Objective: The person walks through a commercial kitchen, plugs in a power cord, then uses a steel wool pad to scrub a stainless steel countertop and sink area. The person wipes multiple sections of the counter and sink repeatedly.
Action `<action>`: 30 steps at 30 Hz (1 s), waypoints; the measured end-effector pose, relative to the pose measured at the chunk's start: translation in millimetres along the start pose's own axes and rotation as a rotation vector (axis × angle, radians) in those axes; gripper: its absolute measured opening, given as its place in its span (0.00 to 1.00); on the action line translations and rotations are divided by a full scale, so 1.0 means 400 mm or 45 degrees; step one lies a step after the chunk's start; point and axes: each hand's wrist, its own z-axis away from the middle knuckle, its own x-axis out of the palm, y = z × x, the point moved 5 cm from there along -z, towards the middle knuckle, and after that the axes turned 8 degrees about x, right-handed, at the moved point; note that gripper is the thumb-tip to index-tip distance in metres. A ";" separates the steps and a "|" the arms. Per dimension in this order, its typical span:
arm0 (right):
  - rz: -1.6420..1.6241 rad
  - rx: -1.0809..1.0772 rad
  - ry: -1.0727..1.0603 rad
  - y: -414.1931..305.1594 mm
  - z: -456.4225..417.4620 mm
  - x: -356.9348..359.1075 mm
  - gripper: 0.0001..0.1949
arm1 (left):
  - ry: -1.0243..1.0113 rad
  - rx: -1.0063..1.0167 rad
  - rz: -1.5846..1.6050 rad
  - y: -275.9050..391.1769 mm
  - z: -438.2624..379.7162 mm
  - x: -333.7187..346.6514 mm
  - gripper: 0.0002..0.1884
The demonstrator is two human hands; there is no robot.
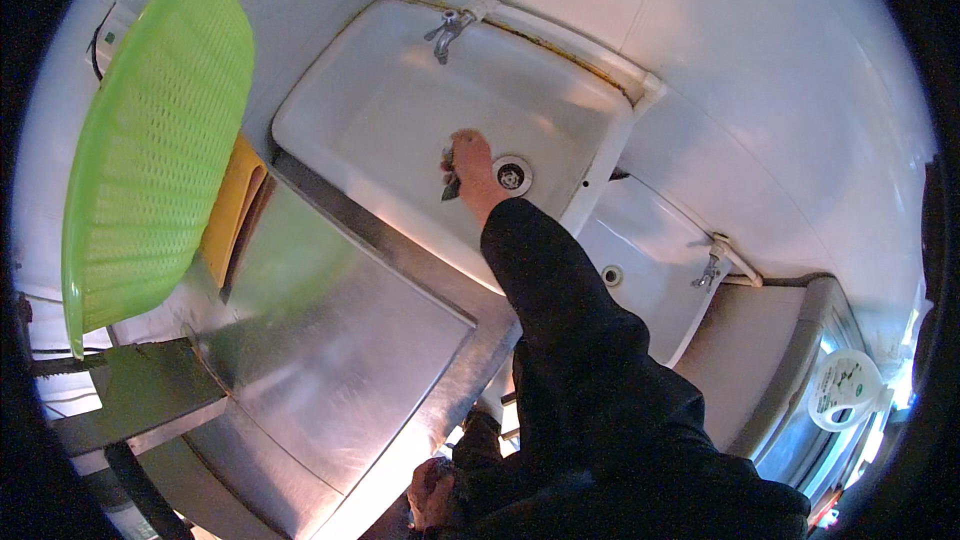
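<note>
My right hand point(472, 160) reaches down into a white rectangular sink point(390, 120), left of its round drain strainer point(512, 176). Its fingers are curled around a small dark object point(451, 186), mostly hidden by the hand; I cannot tell what it is. A dark sleeve point(570, 292) covers that arm. Low in the view, my left hand point(431, 495) is near the front edge of a stainless steel worktop point(345, 330). Its fingers are bent, and whether anything is in them is not visible. A metal tap point(448, 34) on the sink's back edge shows no water running.
A green plastic basket point(161, 165) stands on edge at left, by a folded yellow item point(232, 210). A second, smaller sink point(645, 255) with its own tap point(709, 266) lies to the right. Beyond it are a grey-topped unit point(757, 345) and a white plastic jug point(846, 390).
</note>
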 end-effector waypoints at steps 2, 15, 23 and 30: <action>0.124 0.015 -0.049 0.069 -0.022 -0.016 0.05 | 0.006 -0.040 0.055 0.030 -0.009 0.013 0.23; 1.770 -0.345 -0.057 0.045 0.181 -0.128 0.17 | -0.103 0.063 -0.159 0.060 -0.050 0.025 0.22; 2.007 -0.638 -0.089 0.051 0.220 -0.072 0.13 | -0.087 0.116 -0.171 0.034 -0.061 -0.006 0.22; 2.189 -1.484 0.316 0.003 0.136 -0.100 0.10 | -0.048 0.030 -0.244 0.126 -0.040 0.035 0.22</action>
